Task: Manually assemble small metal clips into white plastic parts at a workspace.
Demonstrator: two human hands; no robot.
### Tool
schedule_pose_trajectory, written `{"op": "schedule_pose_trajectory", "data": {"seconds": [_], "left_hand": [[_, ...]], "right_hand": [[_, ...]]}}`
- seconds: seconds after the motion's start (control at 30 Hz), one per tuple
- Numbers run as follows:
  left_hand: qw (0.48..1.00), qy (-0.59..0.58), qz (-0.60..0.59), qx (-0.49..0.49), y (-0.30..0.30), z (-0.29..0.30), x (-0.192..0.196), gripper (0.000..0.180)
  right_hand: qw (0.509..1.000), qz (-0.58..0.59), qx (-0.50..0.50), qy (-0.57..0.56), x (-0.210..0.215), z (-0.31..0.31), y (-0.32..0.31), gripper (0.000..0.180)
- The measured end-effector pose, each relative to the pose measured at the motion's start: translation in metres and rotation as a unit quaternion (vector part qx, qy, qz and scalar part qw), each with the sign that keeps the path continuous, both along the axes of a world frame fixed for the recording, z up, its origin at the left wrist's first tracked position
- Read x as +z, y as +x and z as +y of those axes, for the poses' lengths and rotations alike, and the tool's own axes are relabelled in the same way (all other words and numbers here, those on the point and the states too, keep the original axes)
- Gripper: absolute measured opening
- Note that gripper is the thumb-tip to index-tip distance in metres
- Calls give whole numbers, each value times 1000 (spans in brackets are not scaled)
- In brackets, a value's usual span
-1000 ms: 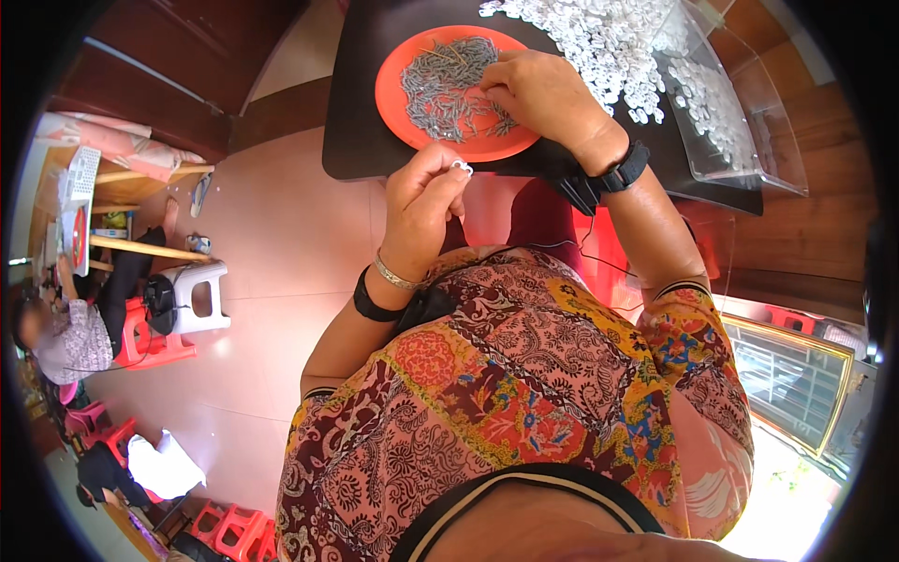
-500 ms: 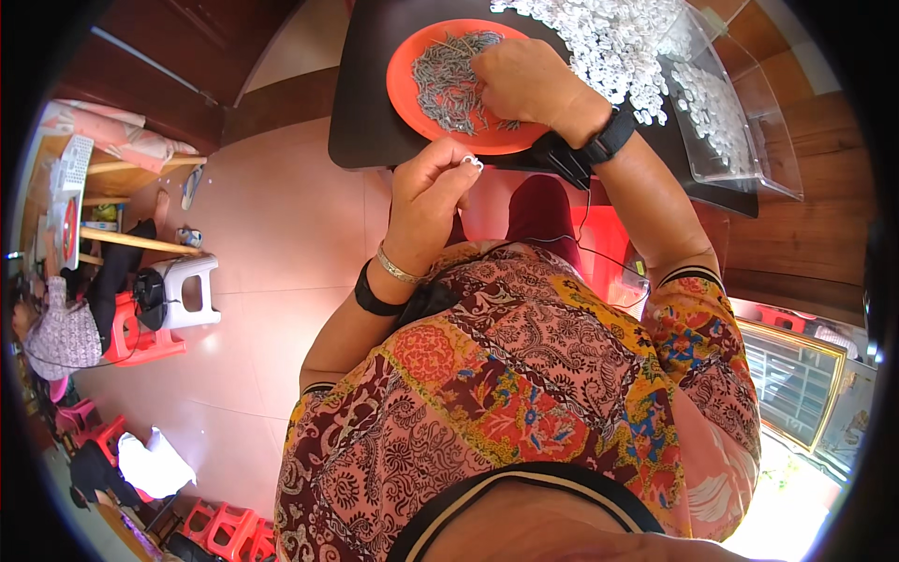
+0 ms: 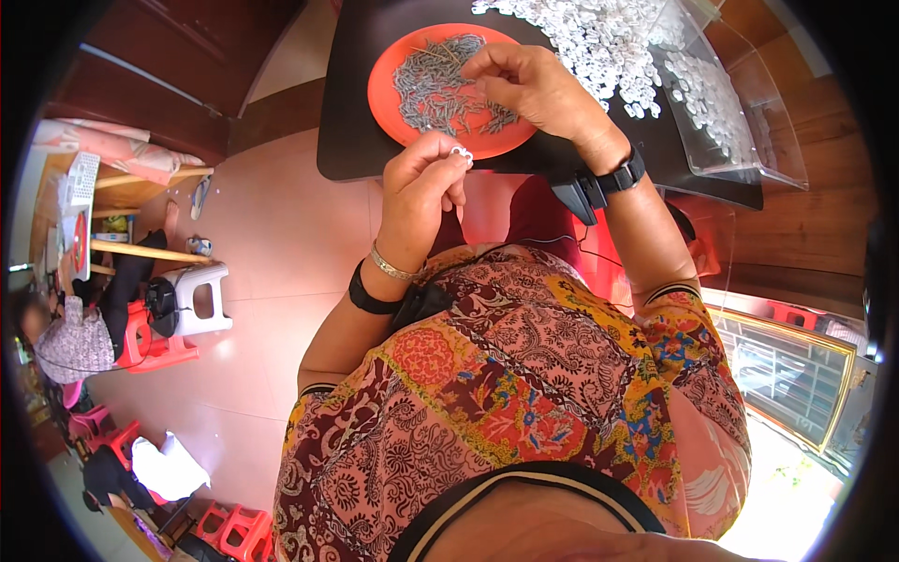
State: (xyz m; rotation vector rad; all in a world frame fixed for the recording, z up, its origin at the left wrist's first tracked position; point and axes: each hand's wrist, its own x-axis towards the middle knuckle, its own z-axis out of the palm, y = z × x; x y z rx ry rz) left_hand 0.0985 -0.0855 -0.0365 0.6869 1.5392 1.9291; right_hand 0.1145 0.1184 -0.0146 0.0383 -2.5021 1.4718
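My left hand (image 3: 423,183) is raised near the dark table's front edge, pinching a small white ring-shaped piece (image 3: 460,152) between thumb and forefinger. My right hand (image 3: 534,86) reaches over an orange plate (image 3: 389,82) heaped with thin grey metal pins (image 3: 436,86); its fingertips are pinched down in the pins, and what they hold is too small to tell. A black watch sits on my right wrist, a gold bangle and a black band on my left.
A pile of small white pieces (image 3: 599,37) covers the dark table (image 3: 342,150) behind the plate. A clear plastic box (image 3: 726,103) with more white pieces stands at the right. A white stool (image 3: 201,300), red stools and another seated person (image 3: 70,342) are at the left.
My left hand has lifted slightly toward the table edge with the white piece. My right hand has stayed over the plate, fingers working in the pins.
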Motion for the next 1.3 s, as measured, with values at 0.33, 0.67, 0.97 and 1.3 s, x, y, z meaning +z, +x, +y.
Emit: {"op": "schedule_pose_trajectory", "data": {"seconds": [0.33, 0.67, 0.97, 1.3], "left_hand": [[999, 9, 36, 37, 5, 4, 6, 16], [998, 2, 62, 23, 9, 6, 9, 15], [998, -11, 66, 18, 10, 5, 10, 14], [998, -25, 52, 8, 11, 2, 11, 14]], "right_hand": [[962, -38, 83, -256, 7, -22, 40, 16], [970, -26, 90, -223, 2, -34, 47, 15], [975, -5, 83, -208, 1, -36, 49, 13], [991, -12, 58, -122, 5, -37, 51, 13]]}}
